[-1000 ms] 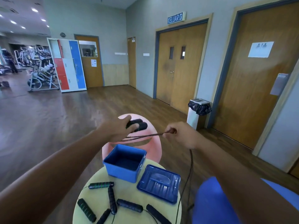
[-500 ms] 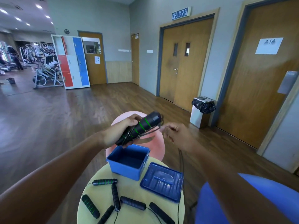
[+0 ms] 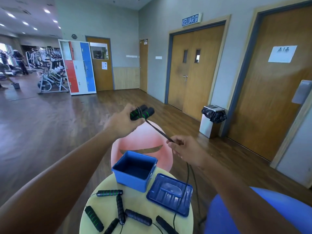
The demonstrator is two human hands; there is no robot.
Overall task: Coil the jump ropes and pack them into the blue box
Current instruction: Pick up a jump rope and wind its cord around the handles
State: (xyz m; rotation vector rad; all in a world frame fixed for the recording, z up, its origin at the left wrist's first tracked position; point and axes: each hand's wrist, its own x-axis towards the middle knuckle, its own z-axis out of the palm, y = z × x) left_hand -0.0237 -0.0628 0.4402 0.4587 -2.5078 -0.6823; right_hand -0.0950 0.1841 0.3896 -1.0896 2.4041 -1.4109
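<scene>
My left hand [image 3: 124,123] grips two black jump-rope handles with green rings [image 3: 143,112], held together above the pink chair. A few turns of black cord [image 3: 158,130] wrap round them, and the cord runs taut down to my right hand [image 3: 184,150], which pinches it. From there the cord hangs toward the floor past the table. The open blue box [image 3: 135,168] stands below on the round table [image 3: 140,205], nothing visible inside. Several more black handles [image 3: 120,209] with thin cords lie at the table's front.
The blue lid [image 3: 169,194] lies beside the box on the right. A pink chair [image 3: 143,139] stands behind the table, a blue ball-like seat [image 3: 222,215] at lower right. A bin [image 3: 211,120] stands by the wooden doors. Wooden floor stretches to the left.
My left hand has lifted and turned the paired handles. My right hand has dropped lower and to the right, pulling the cord taut at a slant as another turn goes round.
</scene>
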